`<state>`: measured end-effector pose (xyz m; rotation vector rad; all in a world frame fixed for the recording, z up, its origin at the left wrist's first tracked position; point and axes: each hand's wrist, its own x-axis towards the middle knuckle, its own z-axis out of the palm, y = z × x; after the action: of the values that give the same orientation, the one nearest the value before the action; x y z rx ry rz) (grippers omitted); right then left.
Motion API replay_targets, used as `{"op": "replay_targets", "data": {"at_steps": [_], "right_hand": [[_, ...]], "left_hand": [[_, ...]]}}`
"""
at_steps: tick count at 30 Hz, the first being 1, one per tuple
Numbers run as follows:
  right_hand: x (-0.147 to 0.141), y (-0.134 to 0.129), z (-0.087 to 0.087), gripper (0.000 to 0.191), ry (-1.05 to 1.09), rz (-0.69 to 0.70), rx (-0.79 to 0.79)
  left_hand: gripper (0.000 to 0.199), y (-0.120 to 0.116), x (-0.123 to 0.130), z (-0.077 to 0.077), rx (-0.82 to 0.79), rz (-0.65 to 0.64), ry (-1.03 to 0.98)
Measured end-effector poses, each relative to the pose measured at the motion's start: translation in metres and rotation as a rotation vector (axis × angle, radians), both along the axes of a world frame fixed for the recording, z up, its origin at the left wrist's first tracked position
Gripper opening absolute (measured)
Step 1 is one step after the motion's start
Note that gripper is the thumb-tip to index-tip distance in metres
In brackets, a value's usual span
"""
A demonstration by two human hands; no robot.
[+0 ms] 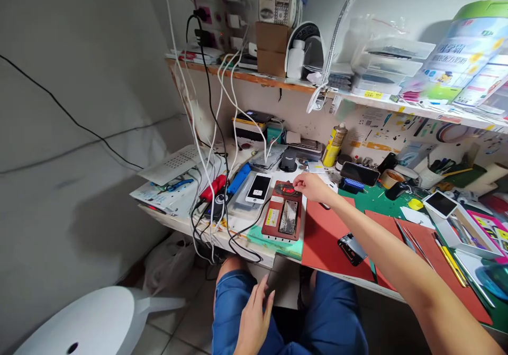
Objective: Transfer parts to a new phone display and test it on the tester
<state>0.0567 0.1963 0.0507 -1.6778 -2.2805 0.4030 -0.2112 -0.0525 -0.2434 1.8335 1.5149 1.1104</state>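
My right hand (309, 185) reaches over the bench with its fingers bent together at the upper right corner of a dark red heating plate (273, 201), beside its lit red display (288, 190). Whatever those fingertips touch is too small to make out. A metallic phone part (289, 217) lies on the plate. Above my lap, my left hand (256, 312) hangs with fingers extended and nothing in it. A white phone (259, 188) rests just left of the plate. On the red mat (323, 238) sits an opened phone (352, 248), below my right forearm.
Black and white cables (242, 244) droop over the bench's front edge. Tweezers and yellow-handled tools (450, 260) lie at the right. Behind stand a yellow spray can (334, 144) and a dark phone (360, 174). A white stool (87, 318) is at lower left.
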Motion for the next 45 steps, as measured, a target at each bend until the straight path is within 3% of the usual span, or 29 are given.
{"op": "replay_targets", "data": {"at_steps": [4,8,19,26,30,35,40,45], "right_hand": [[-0.006,0.012,-0.002,0.028,-0.030,0.023,-0.040],[-0.010,0.014,-0.004,0.028,-0.029,0.020,-0.075],[-0.006,0.015,-0.004,0.029,0.148,-0.043,-0.171],[0.016,-0.017,0.018,0.027,0.474,-0.091,-0.251],[0.044,-0.070,0.041,0.028,0.665,-0.107,-0.292],[0.100,-0.168,0.055,0.030,0.825,-0.230,-0.277],[0.174,-0.280,0.048,0.033,0.897,-0.441,-0.219],[0.249,-0.403,0.022,0.034,0.928,-0.733,-0.144]], "left_hand": [[0.053,0.001,-0.020,-0.024,-0.152,0.064,-0.014],[0.062,0.004,-0.023,-0.038,-0.236,0.085,-0.040],[0.067,0.004,-0.021,-0.031,-0.292,0.067,-0.053],[0.064,0.011,-0.020,-0.035,-0.268,0.059,-0.017],[0.064,0.020,-0.019,-0.036,-0.267,0.029,0.044],[0.066,0.028,-0.010,-0.022,-0.296,-0.064,0.165],[0.075,0.035,0.004,-0.013,-0.326,-0.195,0.347],[0.079,0.036,0.025,-0.029,-0.246,-0.291,0.545]]}}
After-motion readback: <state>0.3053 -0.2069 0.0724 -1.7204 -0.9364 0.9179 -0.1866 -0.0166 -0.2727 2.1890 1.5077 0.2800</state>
